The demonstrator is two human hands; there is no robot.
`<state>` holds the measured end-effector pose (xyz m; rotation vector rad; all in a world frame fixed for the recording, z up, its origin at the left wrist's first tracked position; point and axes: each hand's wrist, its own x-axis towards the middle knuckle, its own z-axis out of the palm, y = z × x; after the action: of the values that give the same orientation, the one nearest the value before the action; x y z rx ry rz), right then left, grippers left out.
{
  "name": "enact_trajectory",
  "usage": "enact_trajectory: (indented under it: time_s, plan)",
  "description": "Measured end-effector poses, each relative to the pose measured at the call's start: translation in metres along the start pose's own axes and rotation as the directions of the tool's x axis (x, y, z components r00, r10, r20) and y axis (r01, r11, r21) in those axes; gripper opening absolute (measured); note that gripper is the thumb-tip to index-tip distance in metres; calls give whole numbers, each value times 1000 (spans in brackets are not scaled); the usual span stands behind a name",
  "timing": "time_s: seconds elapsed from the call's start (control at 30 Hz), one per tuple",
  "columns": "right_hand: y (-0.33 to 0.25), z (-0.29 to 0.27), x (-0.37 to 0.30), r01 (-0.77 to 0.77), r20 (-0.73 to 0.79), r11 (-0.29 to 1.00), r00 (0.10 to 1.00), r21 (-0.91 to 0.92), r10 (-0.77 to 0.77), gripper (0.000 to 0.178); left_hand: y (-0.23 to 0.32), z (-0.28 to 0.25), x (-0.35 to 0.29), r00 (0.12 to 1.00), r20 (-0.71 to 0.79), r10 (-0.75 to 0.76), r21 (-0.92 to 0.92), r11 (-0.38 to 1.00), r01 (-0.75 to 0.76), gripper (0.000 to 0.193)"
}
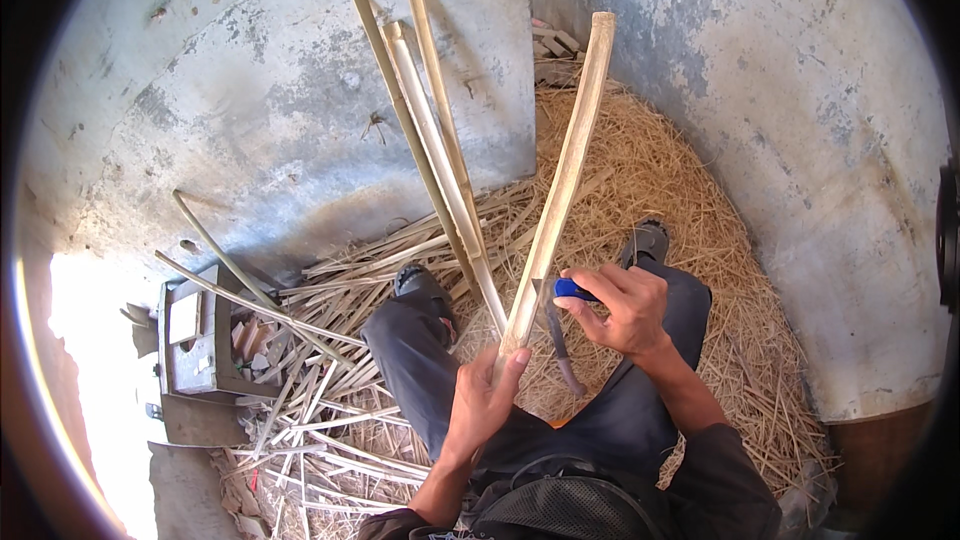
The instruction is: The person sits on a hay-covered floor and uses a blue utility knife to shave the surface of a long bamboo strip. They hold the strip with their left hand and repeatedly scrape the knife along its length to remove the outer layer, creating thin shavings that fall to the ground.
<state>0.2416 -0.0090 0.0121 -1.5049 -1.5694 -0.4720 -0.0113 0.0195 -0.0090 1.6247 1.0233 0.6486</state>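
Note:
A long split bamboo strip (568, 165) leans upward and away in front of me, its pale inner side showing. My left hand (485, 395) is closed round its lower end, thumb on the near face. To the right, my right hand (622, 308) grips a small blue tool (573, 289) beside the strip's lower part. A narrow greyish piece lies between tool and strip; whether it is a blade cannot be made out. Below my right hand, a dark blade with a brownish handle (568, 372) lies between my legs.
Three bamboo strips (430, 130) lean on the grey, stained wall panel (250, 70). Thin split strips (330, 430) litter the left floor, near a box-like wooden container (205, 325) holding scraps. Straw-like shavings (690, 200) pile up at right, against another wall (780, 140).

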Motion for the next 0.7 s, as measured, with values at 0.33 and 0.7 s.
enact_trajectory:
  time_s: [0.33, 0.7]
  plan:
    - [50, -40, 23, -317, -3, 928, 946, 197, 324, 49, 6, -13, -13, 1000, -2, 27, 190, 981, -26, 31]
    - [-7, -13, -6, 8, 190, 979, 981, 205, -48, 33, 25, 3, 2, 991, -97, 97, 158, 984, -80, 28]
